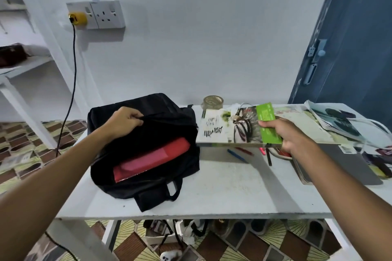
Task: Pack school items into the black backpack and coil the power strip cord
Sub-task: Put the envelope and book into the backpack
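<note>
Backpack [146, 148] sits on the left part of the white bench [222, 193], black, soft and floppy, mouth open twd you. A red folder [152, 160] is already inside, poking out a bit. Your left hand [123, 122] has its fingers [135, 117] pinched on the top flap, by the zip edge, holding the mouth wide. Good spot to hold: the cloth will sag shut if you let go.

Your right hand [284, 135] grips a book [235, 131] w/ a green band, thumb on top, fingers wrapped under its right end. The book is in the air, just right of the bag, above some pens [239, 154] on the bench. It looks thin but stiff, prob. light, and the cover looks smooth, so it could slip. Held by one end it may droop, so keep a firm grip.

Next, I think: slide it in flat next to the red folder.

More books and papers [331, 125] lie at the right. A roll of tape [213, 101] is at the back. Black cord [73, 70] hangs from a yellow plug [77, 18] in the wall socket; power strip not seen.
</note>
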A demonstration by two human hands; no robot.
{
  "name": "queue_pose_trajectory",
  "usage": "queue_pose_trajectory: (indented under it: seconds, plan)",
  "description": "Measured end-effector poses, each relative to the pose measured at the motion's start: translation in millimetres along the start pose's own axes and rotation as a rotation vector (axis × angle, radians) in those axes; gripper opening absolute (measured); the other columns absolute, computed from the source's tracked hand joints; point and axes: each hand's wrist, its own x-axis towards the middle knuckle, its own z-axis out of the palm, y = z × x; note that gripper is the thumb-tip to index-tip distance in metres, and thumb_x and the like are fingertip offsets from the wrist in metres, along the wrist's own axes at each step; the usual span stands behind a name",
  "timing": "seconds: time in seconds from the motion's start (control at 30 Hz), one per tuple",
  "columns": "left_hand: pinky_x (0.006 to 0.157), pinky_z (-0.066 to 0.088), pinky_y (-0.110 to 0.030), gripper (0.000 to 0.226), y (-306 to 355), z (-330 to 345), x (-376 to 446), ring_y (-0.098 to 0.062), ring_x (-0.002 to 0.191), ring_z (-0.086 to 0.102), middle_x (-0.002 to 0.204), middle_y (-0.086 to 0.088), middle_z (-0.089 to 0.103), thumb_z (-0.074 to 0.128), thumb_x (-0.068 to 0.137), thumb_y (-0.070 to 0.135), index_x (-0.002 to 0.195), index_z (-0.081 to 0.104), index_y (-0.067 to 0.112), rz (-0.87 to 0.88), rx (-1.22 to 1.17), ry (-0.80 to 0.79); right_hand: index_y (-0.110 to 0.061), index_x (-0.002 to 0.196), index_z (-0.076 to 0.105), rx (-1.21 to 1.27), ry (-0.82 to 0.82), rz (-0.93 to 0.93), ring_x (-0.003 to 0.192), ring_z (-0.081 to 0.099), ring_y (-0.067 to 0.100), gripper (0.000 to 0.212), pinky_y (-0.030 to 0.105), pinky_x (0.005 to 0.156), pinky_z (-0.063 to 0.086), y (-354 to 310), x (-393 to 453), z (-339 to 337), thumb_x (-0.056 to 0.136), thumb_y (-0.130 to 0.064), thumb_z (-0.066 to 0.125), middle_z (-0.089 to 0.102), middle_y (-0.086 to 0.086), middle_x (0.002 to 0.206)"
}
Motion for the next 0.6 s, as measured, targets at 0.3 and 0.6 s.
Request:
queue_pose_trajectory:
  seconds: [0.3,0.6]
  plan:
    - [0.081,0.042,-0.025,0.018,35,-47,27,-0.022,0.089,0.061,0.092,-0.01,0.071,0.059,0.087,0.005,0.096,0.074,0.009,0.098,0.029,0.264,0.001,0.096,0.061,0.154,-0.405,0.163,0.052,0.067,0.022,0.027,0.032,0.048,0.058,8,-24,81,0.071,-0.003,0.071,0.07,0.013,0.069]
    - [0.084,0.045,-0.027,0.022,79,-68,41,-0.02,0.095,0.062,0.096,-0.002,0.072,0.054,0.089,0.011,0.101,0.073,0.013,0.367,0.163,0.318,-0.003,0.108,0.062,0.363,-0.142,0.308,0.069,0.07,0.031,0.031,0.049,0.065,0.059,27,21,252,0.078,0.003,0.064,0.071,0.018,0.089]
